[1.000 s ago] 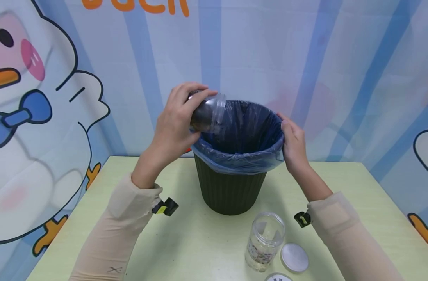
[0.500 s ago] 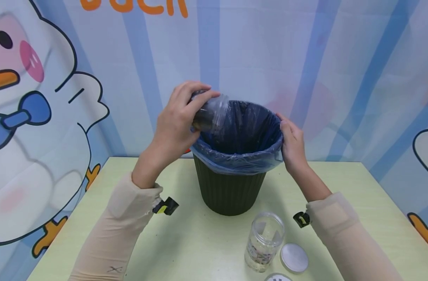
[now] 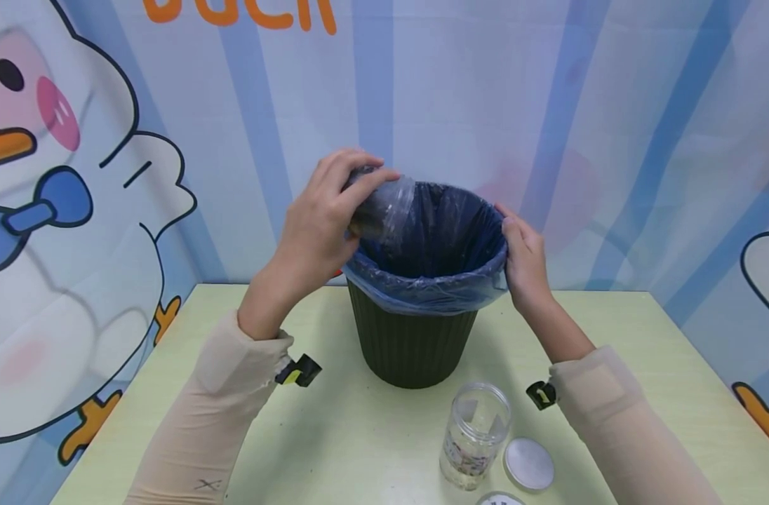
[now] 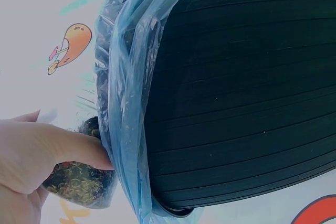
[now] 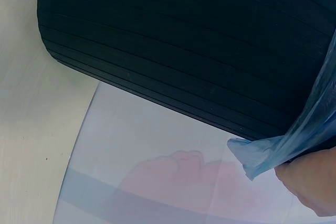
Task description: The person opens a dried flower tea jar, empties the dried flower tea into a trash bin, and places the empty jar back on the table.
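Observation:
My left hand grips a clear jar, tipped with its mouth over the bin's left rim. In the left wrist view, dark bits mixed with yellowish flakes show inside the jar, partly behind the thumb. The black ribbed trash bin stands upright on the table, lined with a blue plastic bag folded over its rim. My right hand holds the bin's right rim through the bag, thumb on top. In the right wrist view, only part of that hand shows beside a bag corner.
In front of the bin stands a second clear jar, uncapped, with a printed side. A silver lid lies beside it, and another lid is cut off by the lower frame edge. A cartoon-printed cloth hangs behind the table.
My left hand has shifted slightly right, bringing the jar a little farther over the bin and tilting its mouth lower. The right hand keeps its hold on the rim.

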Available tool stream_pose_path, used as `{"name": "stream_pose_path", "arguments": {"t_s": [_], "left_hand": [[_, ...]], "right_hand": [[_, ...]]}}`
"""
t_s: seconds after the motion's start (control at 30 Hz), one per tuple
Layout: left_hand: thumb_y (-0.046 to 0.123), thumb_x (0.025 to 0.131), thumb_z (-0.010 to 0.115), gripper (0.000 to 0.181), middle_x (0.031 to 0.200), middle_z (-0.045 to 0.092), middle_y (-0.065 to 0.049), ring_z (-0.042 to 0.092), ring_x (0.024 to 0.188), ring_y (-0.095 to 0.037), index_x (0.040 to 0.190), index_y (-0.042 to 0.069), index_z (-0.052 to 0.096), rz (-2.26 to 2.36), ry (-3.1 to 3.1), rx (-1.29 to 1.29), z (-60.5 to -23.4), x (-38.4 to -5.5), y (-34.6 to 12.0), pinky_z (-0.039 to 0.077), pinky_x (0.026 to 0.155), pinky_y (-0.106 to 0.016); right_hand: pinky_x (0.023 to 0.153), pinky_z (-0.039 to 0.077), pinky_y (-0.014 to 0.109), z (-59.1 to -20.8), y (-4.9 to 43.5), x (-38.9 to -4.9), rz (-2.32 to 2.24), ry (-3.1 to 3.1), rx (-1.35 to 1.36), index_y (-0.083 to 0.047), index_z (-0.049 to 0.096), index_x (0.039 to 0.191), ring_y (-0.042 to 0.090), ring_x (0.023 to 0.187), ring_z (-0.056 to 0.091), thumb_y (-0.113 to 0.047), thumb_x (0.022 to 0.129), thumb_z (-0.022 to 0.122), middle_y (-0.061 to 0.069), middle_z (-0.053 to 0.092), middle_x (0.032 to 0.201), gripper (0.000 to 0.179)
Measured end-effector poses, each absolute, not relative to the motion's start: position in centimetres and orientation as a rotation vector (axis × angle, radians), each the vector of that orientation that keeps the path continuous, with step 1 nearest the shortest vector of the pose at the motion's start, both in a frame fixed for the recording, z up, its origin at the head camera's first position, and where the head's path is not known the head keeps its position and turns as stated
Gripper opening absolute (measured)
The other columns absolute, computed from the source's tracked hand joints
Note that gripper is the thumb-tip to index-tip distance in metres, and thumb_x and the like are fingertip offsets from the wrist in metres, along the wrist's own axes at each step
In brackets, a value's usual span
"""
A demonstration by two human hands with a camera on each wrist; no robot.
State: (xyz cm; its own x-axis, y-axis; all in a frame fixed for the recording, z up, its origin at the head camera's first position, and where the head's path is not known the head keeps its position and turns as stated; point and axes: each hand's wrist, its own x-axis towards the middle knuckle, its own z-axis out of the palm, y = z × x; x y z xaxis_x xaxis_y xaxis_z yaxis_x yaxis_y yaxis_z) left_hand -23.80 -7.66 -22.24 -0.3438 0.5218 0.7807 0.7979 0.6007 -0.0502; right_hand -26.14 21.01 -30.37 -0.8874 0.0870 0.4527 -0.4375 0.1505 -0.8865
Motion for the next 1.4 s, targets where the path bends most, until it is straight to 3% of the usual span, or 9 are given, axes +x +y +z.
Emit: {"name": "stream_pose_path", "arguments": {"t_s": [0.23,0.67,1.07,1.4], "left_hand": [[-0.025,0.072,0.063,0.075,0.14,0.048,-0.012,0.035,0.139,-0.029,0.136,0.015,0.06,-0.414,-2.026,-1.063,-22.2,-23.9,-7.5,0.049,0.055,-0.041],[-0.02,0.074,0.065,0.072,0.139,0.049,-0.011,0.038,0.136,-0.03,0.135,0.016,0.061,-0.343,-2.032,-1.053,-21.9,-23.9,-6.9,0.054,0.064,-0.045],[-0.013,0.074,0.074,0.067,0.137,0.052,-0.015,0.043,0.132,-0.033,0.134,0.013,0.06,-0.211,-1.99,-1.036,-21.7,-23.9,-6.4,0.053,0.088,-0.048],[-0.013,0.078,0.07,0.06,0.134,0.055,-0.017,0.046,0.13,-0.034,0.132,0.01,0.061,-0.132,-1.959,-1.025,-21.8,-24.0,-6.2,0.05,0.094,-0.047]], "right_hand": [[0.119,0.02,0.039,-30.4,21.0,-26.1,1.783,-2.047,0.333,0.0,0.043,0.149,0.022,0.147,0.026,-0.026,0.11,0.033,0.012,0.035,0.157,0.048],[0.12,0.019,0.039,-30.3,21.1,-26.1,1.79,-2.036,0.325,0.0,0.043,0.149,0.023,0.147,0.026,-0.025,0.109,0.031,0.014,0.034,0.158,0.048],[0.119,0.021,0.038,-30.3,21.0,-26.0,1.81,-2.02,0.339,0.001,0.043,0.148,0.023,0.146,0.028,-0.024,0.109,0.033,0.014,0.037,0.156,0.047],[0.119,0.021,0.039,-30.4,21.0,-26.0,1.795,-2.027,0.337,0.001,0.044,0.148,0.022,0.146,0.028,-0.025,0.109,0.033,0.015,0.036,0.156,0.048]]}}
